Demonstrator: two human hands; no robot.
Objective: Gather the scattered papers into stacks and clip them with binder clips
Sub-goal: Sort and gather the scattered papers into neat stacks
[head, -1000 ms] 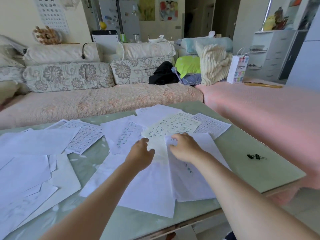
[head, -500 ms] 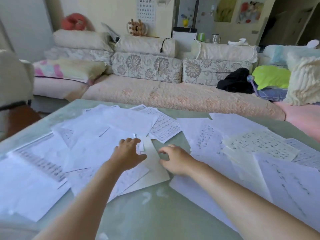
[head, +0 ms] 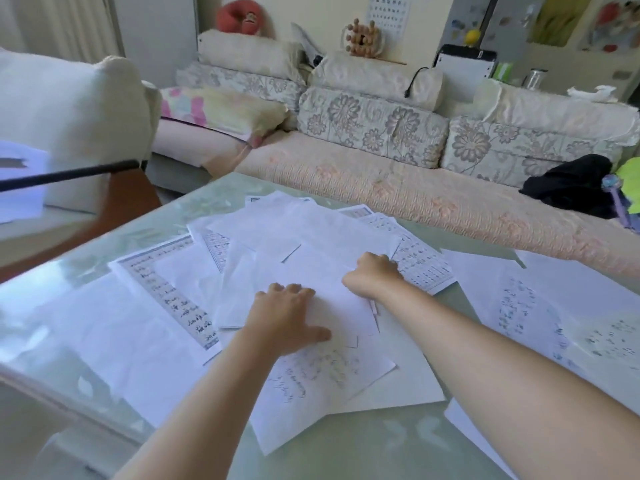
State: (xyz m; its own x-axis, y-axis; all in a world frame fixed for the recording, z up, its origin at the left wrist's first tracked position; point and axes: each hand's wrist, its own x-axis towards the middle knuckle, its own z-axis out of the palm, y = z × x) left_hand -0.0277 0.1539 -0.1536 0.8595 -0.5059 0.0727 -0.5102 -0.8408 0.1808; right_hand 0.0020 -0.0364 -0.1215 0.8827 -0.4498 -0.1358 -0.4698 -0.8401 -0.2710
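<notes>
Many white papers (head: 311, 237), some blank and some printed or handwritten, lie overlapped on a pale green glass table (head: 381, 445). My left hand (head: 287, 317) presses flat on a blank sheet in the middle of the pile, fingers spread and thumb out to the right. My right hand (head: 374, 275) is just beyond it with its fingers curled down at the right edge of the same blank sheet, next to a printed sheet (head: 422, 268). More printed papers (head: 519, 306) lie apart at the right. No binder clip is in view.
A floral sofa (head: 381, 188) runs along the table's far side, with black clothing (head: 571, 188) on it at the right. A white cushioned seat (head: 69, 116) and a brown wooden piece (head: 128, 199) stand at the left. The table's near left edge lies close.
My view has swung left from the right-hand papers and binder clips to the left pile. Both hands moved onto this pile; my left hand now lies flat and my right hand curls at a sheet's edge.
</notes>
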